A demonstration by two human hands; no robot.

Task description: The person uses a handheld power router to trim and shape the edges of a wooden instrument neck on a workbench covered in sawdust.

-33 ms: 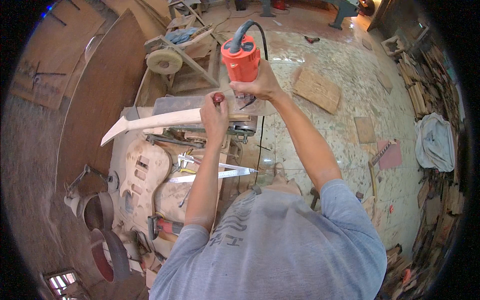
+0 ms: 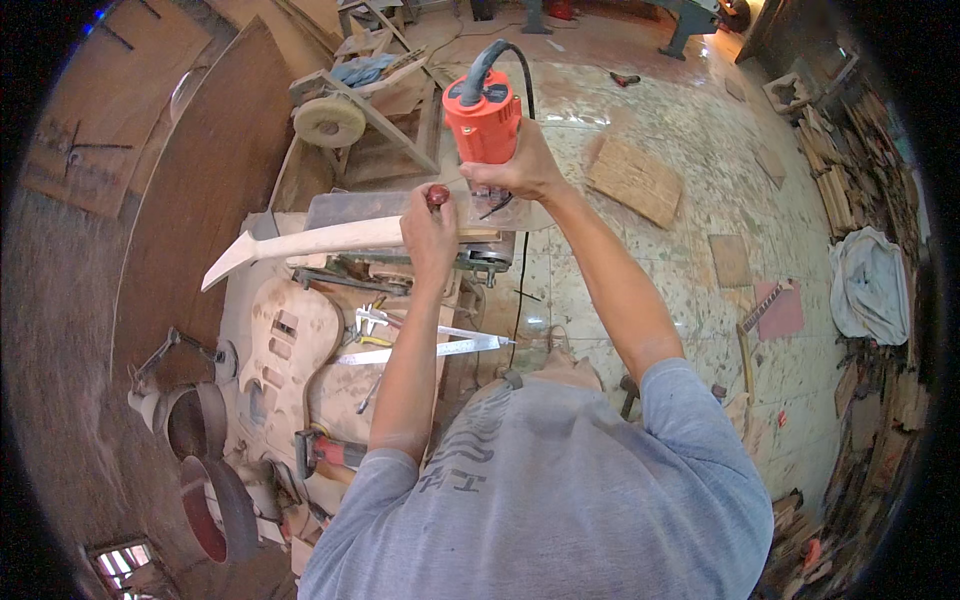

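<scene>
My right hand is wrapped round the body of an orange-red trim router, whose cord arches up from its top. Beside it my left hand closes on a dark red round knob, next to the router's clear base plate. Below the hands a pale wooden guitar neck extends left to its angled headstock, over a vise-like metal fixture. My left hand covers part of the neck. The router's cutter cannot be made out.
A guitar body, calipers, a steel ruler and a red power tool lie on the bench. Sanding belts stand at left. The black cord hangs down. A board and stacked wood are at right.
</scene>
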